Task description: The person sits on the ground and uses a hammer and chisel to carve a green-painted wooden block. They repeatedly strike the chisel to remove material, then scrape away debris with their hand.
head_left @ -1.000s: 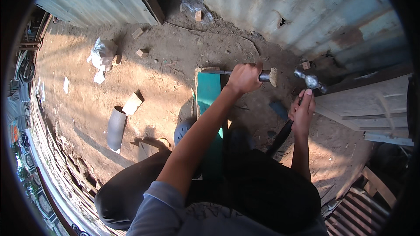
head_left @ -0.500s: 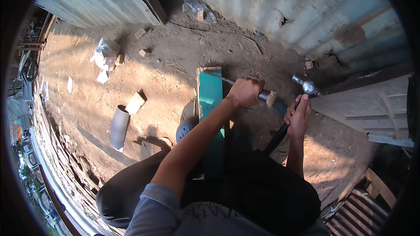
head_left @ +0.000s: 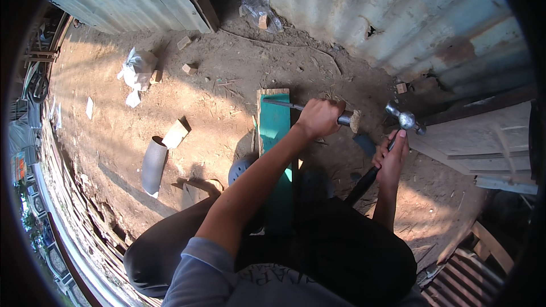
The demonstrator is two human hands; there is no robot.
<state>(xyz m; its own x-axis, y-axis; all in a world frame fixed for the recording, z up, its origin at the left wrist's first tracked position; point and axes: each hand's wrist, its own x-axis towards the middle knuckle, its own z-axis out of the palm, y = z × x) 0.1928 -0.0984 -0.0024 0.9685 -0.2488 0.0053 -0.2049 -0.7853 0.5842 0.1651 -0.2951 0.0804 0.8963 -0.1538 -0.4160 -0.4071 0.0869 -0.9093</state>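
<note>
A green-painted wooden board (head_left: 275, 128) runs away from me between my knees, its far end showing bare wood. My left hand (head_left: 319, 118) is wrapped round a chisel (head_left: 287, 104), whose blade slants left across the far end of the board. The chisel's frayed butt (head_left: 355, 121) sticks out to the right of my fist. On the right, my right hand (head_left: 391, 153) grips the black handle of a ball-peen hammer (head_left: 405, 120). The shiny hammer head stands a short way right of the chisel's butt, apart from it.
Dirt ground carries a clear plastic bag (head_left: 136, 69), several small wood offcuts (head_left: 189, 69) and a curved grey piece (head_left: 154, 165) on the left. Corrugated metal sheets (head_left: 392, 11) stand at the back. A pale wooden panel (head_left: 478, 139) leans at the right.
The hammer and my right hand have shifted slightly right and down, farther from the chisel's butt. My left hand stays on the chisel, and the blade lies a little flatter across the board.
</note>
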